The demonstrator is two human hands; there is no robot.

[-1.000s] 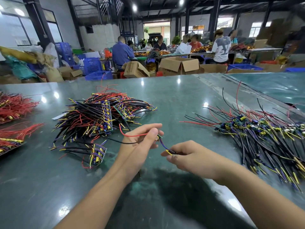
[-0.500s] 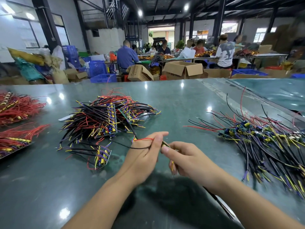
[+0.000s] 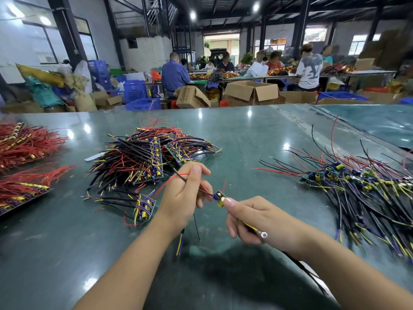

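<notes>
The glossy dark green worktable [image 3: 245,135] fills the lower part of the view. On its right side sprawls a loose heap of little boards trailing black, red, yellow and purple wires [image 3: 357,193]. Left of centre lies a stacked pile of green board strips bristling with the same coloured wires [image 3: 138,157]. At the far left edge lie red wire bundles [image 3: 24,142]. A short strip of wired boards [image 3: 144,208] lies apart from the pile, just beside the left wrist.

Both hands are raised over the table's near middle, between the pile and the heap. The left hand [image 3: 185,195] has its fingers curled, with the thumb pressed to the forefinger, and pinches thin red and black wires [image 3: 178,174]. These wires lead down to a small green circuit board with a blue and a yellow part [image 3: 218,196]. This board is held in the air between the two hands (it touches nothing on the table). The right hand [image 3: 257,218] grips the board's near end under its thumb tip. Its other fingers are folded around a yellow wire [image 3: 251,227] that ends in a silver ring terminal [image 3: 263,235]. Purple and yellow wire ends [image 3: 180,242] hang below the left wrist.
</notes>
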